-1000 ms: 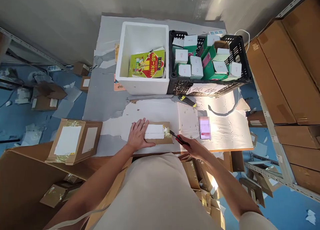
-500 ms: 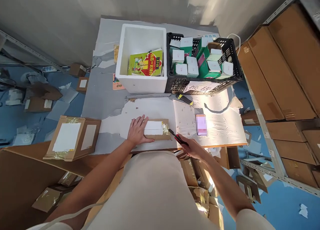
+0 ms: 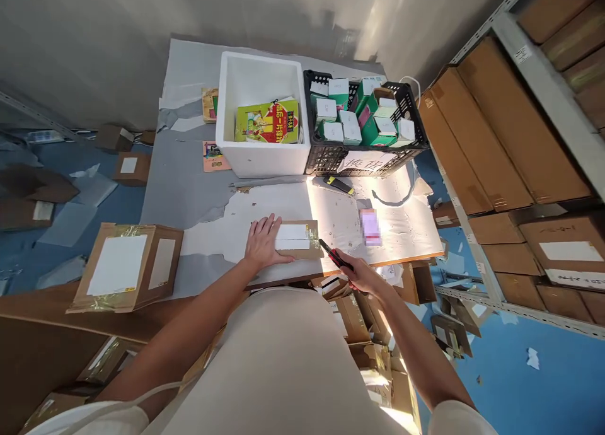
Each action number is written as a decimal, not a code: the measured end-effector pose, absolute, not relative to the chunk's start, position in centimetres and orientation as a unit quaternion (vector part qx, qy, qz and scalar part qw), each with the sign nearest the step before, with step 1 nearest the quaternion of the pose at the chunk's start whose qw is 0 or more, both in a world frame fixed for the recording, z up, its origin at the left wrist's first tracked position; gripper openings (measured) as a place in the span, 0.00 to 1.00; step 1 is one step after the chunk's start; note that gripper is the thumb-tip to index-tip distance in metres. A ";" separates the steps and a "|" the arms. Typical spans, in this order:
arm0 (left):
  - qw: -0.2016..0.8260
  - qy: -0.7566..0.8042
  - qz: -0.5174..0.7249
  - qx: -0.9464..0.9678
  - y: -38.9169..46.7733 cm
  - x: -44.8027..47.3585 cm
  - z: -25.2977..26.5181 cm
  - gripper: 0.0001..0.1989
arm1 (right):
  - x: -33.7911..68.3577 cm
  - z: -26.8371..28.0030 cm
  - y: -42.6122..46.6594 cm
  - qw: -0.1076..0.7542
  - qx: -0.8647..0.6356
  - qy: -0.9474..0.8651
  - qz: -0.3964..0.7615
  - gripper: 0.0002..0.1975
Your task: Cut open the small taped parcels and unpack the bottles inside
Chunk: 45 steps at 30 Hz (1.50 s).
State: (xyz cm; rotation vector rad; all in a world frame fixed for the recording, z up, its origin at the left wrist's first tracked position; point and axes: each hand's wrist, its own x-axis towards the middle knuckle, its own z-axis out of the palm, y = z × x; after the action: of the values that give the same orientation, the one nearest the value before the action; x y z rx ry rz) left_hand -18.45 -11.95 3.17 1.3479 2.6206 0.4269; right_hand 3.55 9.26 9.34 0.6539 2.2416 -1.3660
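A small cardboard box with a white label and shiny tape lies near the front edge of the table. My left hand is spread flat over the box's left end, fingers apart. In my right hand is a black and red utility knife, gripped by its handle. Its tip is at the taped right end of the box; whether it touches the tape I cannot tell. A second, black and yellow utility knife rests on the table, beyond the box.
At the back of the table stand a white foam box holding booklets and a black crate of green-and-white cartons. A phone-like blurred item lies to the right. A larger taped carton sits left; shelves of cartons rise at right.
My view has shifted slightly to the right. My right hand has turned a little, so more of the knife's red shows. My left hand stays on the box.
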 end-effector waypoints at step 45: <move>0.154 0.871 0.428 0.188 -15.9 -20.4 3.2 0.20 | 0.4 2.9 -1.6 -0.115 0.440 0.536 -0.711 0.19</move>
State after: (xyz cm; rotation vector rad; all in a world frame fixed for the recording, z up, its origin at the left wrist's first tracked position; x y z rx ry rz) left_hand -20.36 -15.89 3.22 0.5385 2.4952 1.2255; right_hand 0.38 -1.63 2.92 1.4931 1.8198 -2.4153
